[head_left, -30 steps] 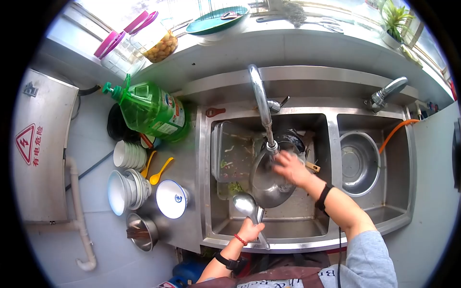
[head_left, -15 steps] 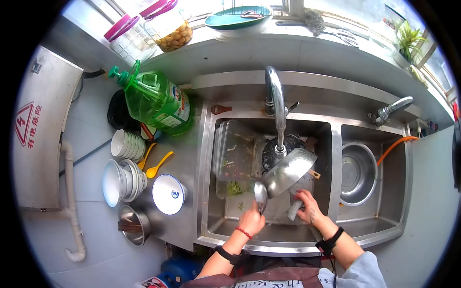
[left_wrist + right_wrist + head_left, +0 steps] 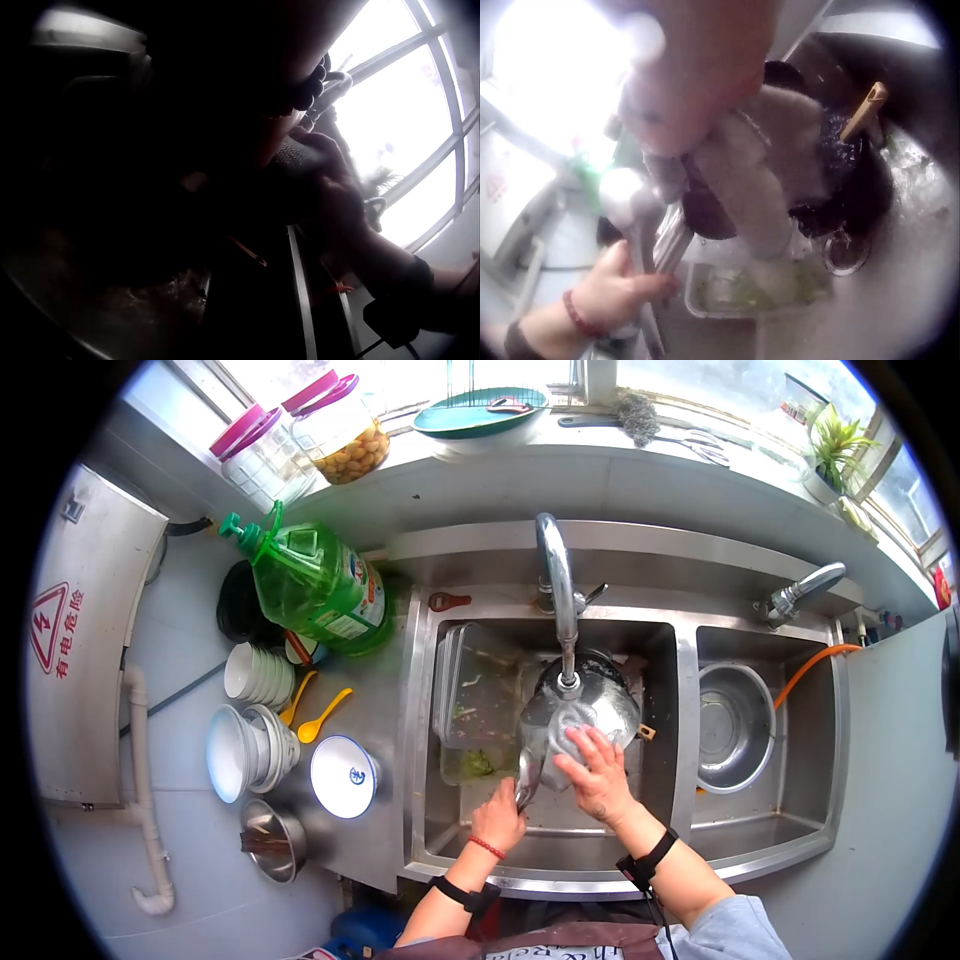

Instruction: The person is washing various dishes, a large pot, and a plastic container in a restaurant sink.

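**Sink station: pan scrub in hand, both grips engaged**

A steel pan is sitting tilted in the left basin of the sink, directly beneath the faucet. This placement is apparently letting water fall on the surface being cleaned, though the frames are not showing whether water is flowing.

The left hand is clenching the handle at the near side of the basin, judged to be bracing the pan against pressure. The right hand is bearing down on the pan's upturned face, its fingers curling round a pale scouring cloth (the right wrist view is showing this plainly).

A food-smeared tray is leaning in the same basin just left of the pan. Stacked bowls are standing on the counter, well apart from the work.
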Tool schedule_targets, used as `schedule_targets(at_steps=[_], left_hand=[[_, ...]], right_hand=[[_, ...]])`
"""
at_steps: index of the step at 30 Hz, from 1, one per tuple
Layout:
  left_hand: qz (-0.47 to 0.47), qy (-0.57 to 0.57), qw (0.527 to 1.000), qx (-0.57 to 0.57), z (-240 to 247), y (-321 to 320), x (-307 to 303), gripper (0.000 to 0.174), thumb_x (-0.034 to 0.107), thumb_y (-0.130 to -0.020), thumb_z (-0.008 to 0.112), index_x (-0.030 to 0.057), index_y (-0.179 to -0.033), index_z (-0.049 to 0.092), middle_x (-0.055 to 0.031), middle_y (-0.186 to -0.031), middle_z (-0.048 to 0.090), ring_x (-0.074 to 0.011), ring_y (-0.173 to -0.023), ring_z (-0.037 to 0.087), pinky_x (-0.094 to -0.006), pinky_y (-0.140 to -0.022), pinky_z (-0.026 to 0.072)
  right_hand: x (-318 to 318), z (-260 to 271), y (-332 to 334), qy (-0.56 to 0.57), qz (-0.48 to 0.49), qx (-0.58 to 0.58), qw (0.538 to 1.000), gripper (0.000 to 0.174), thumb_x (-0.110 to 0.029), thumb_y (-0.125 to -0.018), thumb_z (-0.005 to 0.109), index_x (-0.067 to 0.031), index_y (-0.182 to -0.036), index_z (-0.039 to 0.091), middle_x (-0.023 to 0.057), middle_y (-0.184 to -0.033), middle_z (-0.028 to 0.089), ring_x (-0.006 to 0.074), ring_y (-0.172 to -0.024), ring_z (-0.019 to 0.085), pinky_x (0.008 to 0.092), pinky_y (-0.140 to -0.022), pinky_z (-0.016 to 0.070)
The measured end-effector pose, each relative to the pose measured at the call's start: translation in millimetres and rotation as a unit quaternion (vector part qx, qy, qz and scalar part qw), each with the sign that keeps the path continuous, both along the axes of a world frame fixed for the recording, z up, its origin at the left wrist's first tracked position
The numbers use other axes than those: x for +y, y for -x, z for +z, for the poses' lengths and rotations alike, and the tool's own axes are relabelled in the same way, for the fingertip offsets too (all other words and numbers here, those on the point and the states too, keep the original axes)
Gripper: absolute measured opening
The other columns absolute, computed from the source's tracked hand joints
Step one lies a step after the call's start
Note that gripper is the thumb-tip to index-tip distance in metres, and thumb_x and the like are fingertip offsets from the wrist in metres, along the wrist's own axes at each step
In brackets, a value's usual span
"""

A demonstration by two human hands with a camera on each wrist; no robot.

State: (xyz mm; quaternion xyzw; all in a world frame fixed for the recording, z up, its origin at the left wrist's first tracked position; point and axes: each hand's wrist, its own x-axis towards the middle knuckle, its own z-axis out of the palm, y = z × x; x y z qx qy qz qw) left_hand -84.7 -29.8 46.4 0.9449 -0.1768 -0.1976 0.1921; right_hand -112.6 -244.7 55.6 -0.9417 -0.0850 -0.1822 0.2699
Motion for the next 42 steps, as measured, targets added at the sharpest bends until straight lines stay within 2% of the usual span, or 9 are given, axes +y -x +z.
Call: schedule_targets(at_steps=[15,16,19,22,27,29,32,37,42], left_hand=[[0.116,0.232,0.926,0.274,9,34,78,0.046,0.015,-0.077,0.065,-0.0036,-0.118,0.052,-0.0071,-0.075,0.060,-0.0223,-0.066,0.060,-0.0336,-0.067,0.0496],[0.191,0.328,0.869,0.316,11,40,71,0.040,0.012,-0.079,0.065,-0.0044,-0.113,0.052,-0.0051,-0.073,0.059,-0.0187,-0.066,0.060,-0.0308,-0.065,0.0494],[0.283,0.423,0.672,0.537,2,41,56,0.019,0.005,-0.082,0.062,0.0012,-0.097,0.052,-0.0056,-0.074,0.058,-0.0133,-0.065,0.058,-0.0277,-0.060,0.0476],[0.316,0.495,0.484,0.649,-5,50,29,0.013,0.008,-0.088,0.056,0.0025,-0.100,0.052,-0.0023,-0.071,0.050,-0.0133,-0.061,0.051,-0.0270,-0.056,0.0445],[0.300,0.618,0.286,0.668,-15,68,-12,0.026,0.011,-0.092,0.048,0.0033,-0.117,0.048,-0.0033,-0.078,0.045,-0.0103,-0.062,0.043,-0.0244,-0.054,0.0387],[0.310,0.607,0.323,0.657,-9,65,-28,0.027,0.011,-0.092,0.050,0.0033,-0.117,0.048,-0.0031,-0.076,0.046,-0.0115,-0.063,0.045,-0.0250,-0.056,0.0407],[0.270,0.581,0.384,0.665,-11,79,-33,0.025,0.012,-0.092,0.051,0.0043,-0.116,0.049,-0.0042,-0.078,0.050,-0.0134,-0.067,0.050,-0.0268,-0.058,0.0435],[0.195,0.476,0.602,0.611,-6,61,2,0.033,0.018,-0.098,0.047,0.0018,-0.127,0.047,-0.0162,-0.117,0.056,-0.0282,-0.110,0.058,-0.0409,-0.089,0.0528],[0.109,0.181,0.920,0.329,28,19,42,0.032,0.018,-0.096,0.049,0.0022,-0.123,0.041,-0.0185,-0.086,0.066,-0.0334,-0.075,0.066,-0.0449,-0.063,0.0532]], right_hand=[[-112,-56,20,-0.050,-0.085,0.278,0.955,0.054,-0.003,-0.072,0.062,-0.0115,-0.125,0.055,0.0223,-0.133,0.046,0.0378,-0.126,0.043,0.0413,-0.102,0.0389],[-94,-32,35,0.175,-0.076,0.317,0.929,0.058,-0.011,-0.073,0.068,-0.0109,-0.128,0.052,0.0217,-0.138,0.041,0.0369,-0.130,0.038,0.0421,-0.105,0.0368],[-42,-61,72,-0.103,-0.028,0.389,0.915,0.059,-0.023,-0.075,0.075,-0.0094,-0.128,0.053,0.0206,-0.145,0.032,0.0339,-0.135,0.032,0.0425,-0.105,0.0360],[34,-68,78,-0.517,-0.089,0.431,0.735,0.038,-0.019,-0.086,0.068,-0.0062,-0.119,0.055,0.0157,-0.134,0.042,0.0233,-0.121,0.047,0.0350,-0.094,0.0461],[55,-4,83,-0.483,-0.217,0.176,0.830,0.019,-0.004,-0.086,0.063,-0.0025,-0.098,0.049,0.0064,-0.099,0.053,0.0149,-0.088,0.061,0.0270,-0.072,0.0511],[51,-21,104,-0.410,-0.197,0.169,0.874,0.014,-0.008,-0.088,0.062,-0.0027,-0.094,0.050,0.0028,-0.087,0.054,0.0143,-0.082,0.061,0.0278,-0.066,0.0511],[31,-17,76,-0.814,-0.102,0.454,0.347,0.015,-0.018,-0.092,0.060,-0.0043,-0.094,0.053,0.0031,-0.080,0.056,0.0133,-0.073,0.061,0.0283,-0.059,0.0526],[36,-18,46,-0.802,-0.157,0.435,0.378,0.016,-0.007,-0.084,0.061,-0.0032,-0.098,0.054,0.0130,-0.092,0.064,0.0227,-0.061,0.063,0.0364,-0.054,0.0552],[-1,-33,59,-0.642,-0.196,0.474,0.569,0.015,-0.006,-0.085,0.058,-0.0041,-0.089,0.044,0.0052,-0.068,0.048,0.0165,-0.048,0.052,0.0331,-0.043,0.0454]])
